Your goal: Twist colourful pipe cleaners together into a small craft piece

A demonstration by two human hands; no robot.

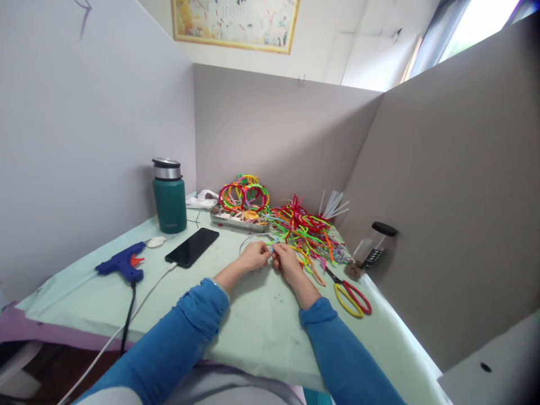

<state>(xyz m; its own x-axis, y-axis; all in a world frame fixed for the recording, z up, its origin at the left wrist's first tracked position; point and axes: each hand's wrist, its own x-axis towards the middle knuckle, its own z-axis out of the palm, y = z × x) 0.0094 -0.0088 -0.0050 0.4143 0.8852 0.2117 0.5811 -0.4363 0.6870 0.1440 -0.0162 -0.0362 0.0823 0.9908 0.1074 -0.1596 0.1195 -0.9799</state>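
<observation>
My left hand (254, 256) and my right hand (287, 261) meet over the middle of the table, fingertips pinched close together. Between them is a short light-blue strip (276, 241), which looks like a pipe cleaner; the fingers cover most of it. A thin pale curved band (242, 244) arcs out behind my left hand, and its far end is hidden by the hands. Just beyond my right hand lies a tangled heap of colourful pipe cleaners (310, 228). Scissors (352, 298) with one yellow and one red handle rest to the right of it.
A metal tray (238, 225) of small pieces has colourful wrapped hoops (243, 196) on it. Clear glue sticks (333, 205) stand behind the heap. Leftward are a green bottle (169, 205), a phone (193, 247) on a cable, and a blue glue gun (122, 263). A clear jar (371, 250) leans at right.
</observation>
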